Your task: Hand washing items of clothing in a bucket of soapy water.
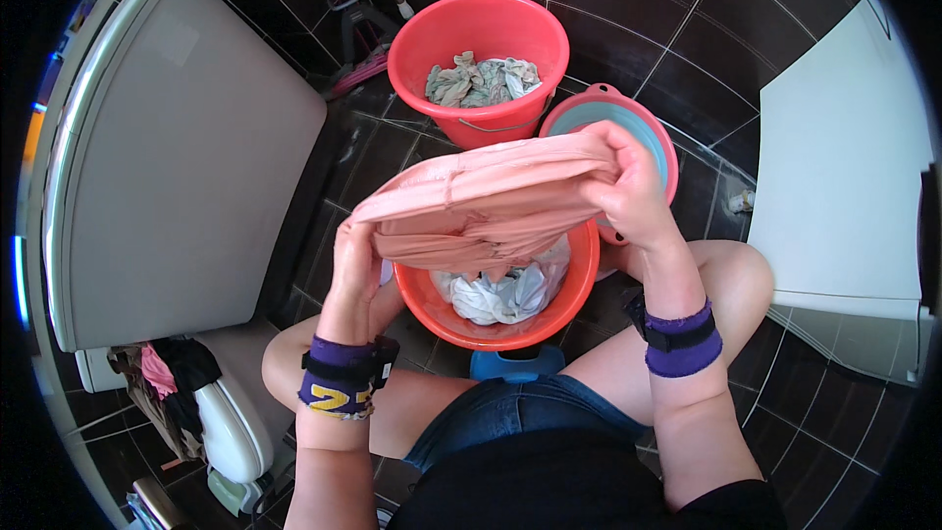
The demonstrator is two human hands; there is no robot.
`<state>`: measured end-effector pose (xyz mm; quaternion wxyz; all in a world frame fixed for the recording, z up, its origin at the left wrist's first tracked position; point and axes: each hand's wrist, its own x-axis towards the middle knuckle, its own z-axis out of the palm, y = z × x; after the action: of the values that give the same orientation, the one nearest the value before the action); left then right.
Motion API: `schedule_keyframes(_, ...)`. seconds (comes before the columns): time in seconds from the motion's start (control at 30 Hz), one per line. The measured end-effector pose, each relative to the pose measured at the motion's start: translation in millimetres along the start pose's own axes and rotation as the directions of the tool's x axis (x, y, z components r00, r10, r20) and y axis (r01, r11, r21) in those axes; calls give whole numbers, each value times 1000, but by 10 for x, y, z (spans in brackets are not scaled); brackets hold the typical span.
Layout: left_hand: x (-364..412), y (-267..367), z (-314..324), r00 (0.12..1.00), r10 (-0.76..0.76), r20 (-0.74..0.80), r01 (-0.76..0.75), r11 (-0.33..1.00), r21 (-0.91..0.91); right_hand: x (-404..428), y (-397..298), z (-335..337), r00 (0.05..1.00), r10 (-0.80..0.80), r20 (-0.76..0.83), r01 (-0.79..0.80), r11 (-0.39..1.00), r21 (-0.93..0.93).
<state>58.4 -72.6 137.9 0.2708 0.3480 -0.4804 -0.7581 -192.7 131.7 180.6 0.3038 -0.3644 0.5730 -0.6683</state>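
A wet pink garment (471, 199) is stretched between my two hands, its waistband-like edge uppermost. My left hand (353, 258) grips its left end, and my right hand (629, 188) grips the right end. Below the cloth stands a red-orange basin (497, 341) holding white wet laundry (508, 294); the garment hides its far rim. Beyond it, a red bucket (489, 129) contains crumpled grey-green cloths (478, 81). A pink-rimmed basin with a light blue inside (659, 136) lies at the right, partly hidden by my right hand.
A large pale appliance or cabinet (191, 162) stands at left, a white one (839, 162) at right. Clothes (165, 375) hang over a white seat-like fixture (235, 434) at lower left. A blue plastic stool (515, 364) shows between my legs. Mops (360, 22) lean near the tiled wall.
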Motion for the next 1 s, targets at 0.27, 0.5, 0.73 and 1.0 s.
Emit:
schedule_keyframes(0.27, -62, -153, 318, 998, 52, 27, -57, 958, 280, -38, 272, 179, 908, -375, -186, 135, 683, -718)
schedule_keyframes(0.5, -259, -893, 634, 993, -1, 117, -29, 967, 254, -545, 1432, 809, 969, 227, 100, -158, 876, -455)
schedule_keyframes(0.73, -710, -848, 931, 928, -172, 330, 86, 962, 261, -166, 1615, 883, 936, -239, 259, 323, 877, -357)
schedule_keyframes(1.0, -519, -960, 638, 926, 38, 375, -305, 660, 686, -111, 1473, 718, 973, 149, 175, -84, 939, -333)
